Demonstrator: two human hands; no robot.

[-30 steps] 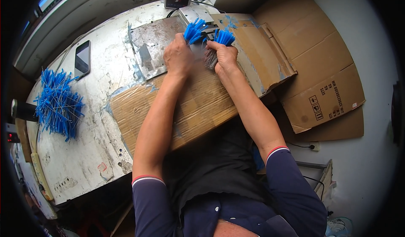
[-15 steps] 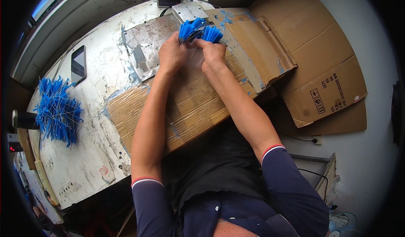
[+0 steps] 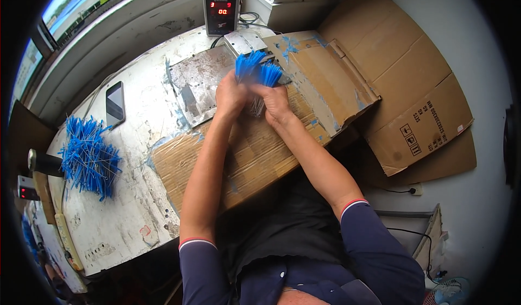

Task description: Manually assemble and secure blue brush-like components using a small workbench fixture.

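Over the metal and cardboard work area, my left hand (image 3: 230, 94) is closed round a bundle of thin wires with blue sleeve-like ends (image 3: 248, 65). Close beside it, my right hand (image 3: 275, 101) grips another bundle of the same blue-ended wires (image 3: 271, 74). The blue ends point up and away from me. Pale thin wire ends (image 3: 256, 107) hang between my palms. Blur hides where my fingers meet. At the far left lies a big loose pile of blue-ended wires (image 3: 91, 158).
A white box with a red digital display (image 3: 222, 13) stands at the back, behind a metal block (image 3: 244, 41). Taped cardboard (image 3: 244, 164) covers the near table edge. A phone (image 3: 115, 103) and a dark cylinder (image 3: 45, 163) lie left. Large cardboard flaps (image 3: 401, 71) rise at right.
The whole view has shifted, so the table and hands sit lower in the picture. The two blue bundles are closer together, and pale wire ends now show below my hands.
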